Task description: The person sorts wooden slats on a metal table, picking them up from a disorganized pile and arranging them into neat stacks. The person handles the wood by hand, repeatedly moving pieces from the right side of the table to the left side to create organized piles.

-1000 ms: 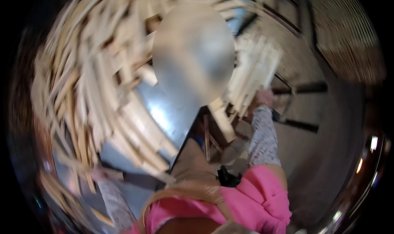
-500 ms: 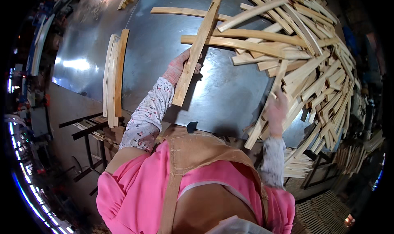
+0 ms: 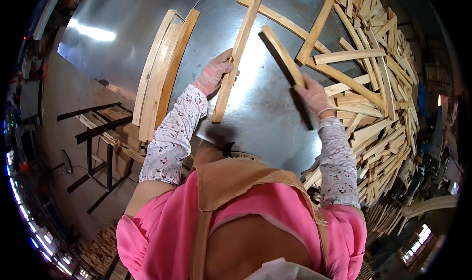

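Observation:
My left hand (image 3: 216,72), in a pinkish knit glove, is closed around a long pale wooden slat (image 3: 244,34). That slat points away from me over the metal tabletop (image 3: 268,142). To its right, my right hand (image 3: 314,97) grips the near end of a second slat (image 3: 281,51), whose far end tilts leftward; a dark shadow lies beneath it. Left of my left hand, several slats lie side by side in a neat row (image 3: 166,71). Past my right hand, a loose slat (image 3: 317,29) crosses another slat (image 3: 278,22) on the table.
A large jumbled heap of wooden slats (image 3: 378,127) covers the right side of the table. On the floor at left stands a dark metal frame (image 3: 98,130) carrying wood pieces. More stacked wood (image 3: 103,248) shows at the lower left.
My right hand has moved up and inward from the heap's near edge and now holds a slat over the table. My left hand keeps its slat. The whole view has shifted.

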`<action>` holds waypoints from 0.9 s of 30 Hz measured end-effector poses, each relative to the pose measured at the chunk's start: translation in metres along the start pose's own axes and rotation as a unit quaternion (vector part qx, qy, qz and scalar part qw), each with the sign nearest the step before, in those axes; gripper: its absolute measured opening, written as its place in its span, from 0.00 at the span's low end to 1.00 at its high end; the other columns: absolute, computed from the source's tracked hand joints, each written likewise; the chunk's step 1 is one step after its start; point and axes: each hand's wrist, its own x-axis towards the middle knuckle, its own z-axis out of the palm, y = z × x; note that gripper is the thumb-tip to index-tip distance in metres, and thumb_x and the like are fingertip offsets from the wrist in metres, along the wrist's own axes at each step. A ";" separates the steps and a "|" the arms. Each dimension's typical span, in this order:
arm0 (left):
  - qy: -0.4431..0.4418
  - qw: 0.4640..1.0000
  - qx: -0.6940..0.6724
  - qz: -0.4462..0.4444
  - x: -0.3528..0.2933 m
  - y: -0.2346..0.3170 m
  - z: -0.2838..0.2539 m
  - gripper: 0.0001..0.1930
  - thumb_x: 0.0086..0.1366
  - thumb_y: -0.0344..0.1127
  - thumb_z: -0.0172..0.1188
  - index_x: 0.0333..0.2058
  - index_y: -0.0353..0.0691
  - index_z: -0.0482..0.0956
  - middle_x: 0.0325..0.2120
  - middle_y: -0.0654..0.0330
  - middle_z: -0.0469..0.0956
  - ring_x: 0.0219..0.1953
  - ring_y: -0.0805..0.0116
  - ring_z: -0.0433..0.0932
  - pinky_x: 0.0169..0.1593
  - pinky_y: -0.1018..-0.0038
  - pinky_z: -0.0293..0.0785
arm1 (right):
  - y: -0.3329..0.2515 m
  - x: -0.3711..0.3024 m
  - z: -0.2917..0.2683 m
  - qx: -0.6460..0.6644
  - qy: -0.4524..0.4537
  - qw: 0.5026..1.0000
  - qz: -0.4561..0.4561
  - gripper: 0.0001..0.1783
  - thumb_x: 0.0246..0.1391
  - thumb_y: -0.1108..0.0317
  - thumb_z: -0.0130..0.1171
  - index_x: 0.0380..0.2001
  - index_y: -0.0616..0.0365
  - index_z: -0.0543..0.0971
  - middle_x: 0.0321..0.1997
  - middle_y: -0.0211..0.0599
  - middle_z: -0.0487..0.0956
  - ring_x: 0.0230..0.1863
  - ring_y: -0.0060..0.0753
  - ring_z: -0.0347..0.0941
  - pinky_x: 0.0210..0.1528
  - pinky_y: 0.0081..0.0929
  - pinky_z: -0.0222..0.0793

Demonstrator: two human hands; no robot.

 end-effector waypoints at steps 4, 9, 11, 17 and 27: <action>0.097 0.992 0.049 0.063 -0.012 0.022 0.015 0.39 0.63 0.34 0.64 0.74 0.35 0.67 0.46 0.58 0.81 0.43 0.67 0.84 0.47 0.70 0.86 | -0.143 0.023 0.064 0.034 -0.098 0.990 -0.098 0.26 0.68 0.50 0.58 0.60 0.55 0.80 0.51 0.60 0.84 0.53 0.65 0.82 0.58 0.52 0.78; 0.128 0.967 0.209 0.068 -0.004 0.057 0.028 0.36 0.65 0.36 0.60 0.72 0.34 0.70 0.46 0.55 0.83 0.41 0.69 0.83 0.48 0.74 0.82 | -0.267 0.046 0.204 0.235 -0.244 0.936 -0.098 0.19 0.65 0.51 0.60 0.47 0.53 0.84 0.48 0.51 0.85 0.48 0.57 0.84 0.49 0.52 0.82; 0.119 0.976 0.179 0.020 -0.011 0.080 0.031 0.35 0.66 0.35 0.59 0.72 0.33 0.70 0.44 0.55 0.84 0.41 0.69 0.83 0.49 0.74 0.82 | -0.280 0.054 0.235 0.310 -0.230 0.913 -0.135 0.20 0.66 0.49 0.60 0.48 0.54 0.83 0.46 0.49 0.85 0.47 0.53 0.83 0.49 0.49 0.81; 0.106 0.992 0.047 0.056 0.041 0.053 0.026 0.35 0.69 0.39 0.59 0.73 0.34 0.68 0.47 0.55 0.83 0.44 0.70 0.84 0.47 0.72 0.84 | -0.224 0.058 0.187 0.578 -0.167 0.798 0.034 0.19 0.70 0.53 0.58 0.52 0.55 0.80 0.42 0.43 0.85 0.44 0.42 0.83 0.45 0.41 0.80; -0.015 0.797 0.585 0.149 0.235 0.047 0.136 0.37 0.71 0.48 0.62 0.73 0.38 0.67 0.70 0.42 0.72 0.72 0.43 0.70 0.75 0.58 0.65 | 0.013 0.211 -0.150 0.330 0.255 0.898 0.137 0.37 0.68 0.40 0.60 0.54 0.71 0.74 0.47 0.63 0.86 0.49 0.62 0.85 0.55 0.52 0.81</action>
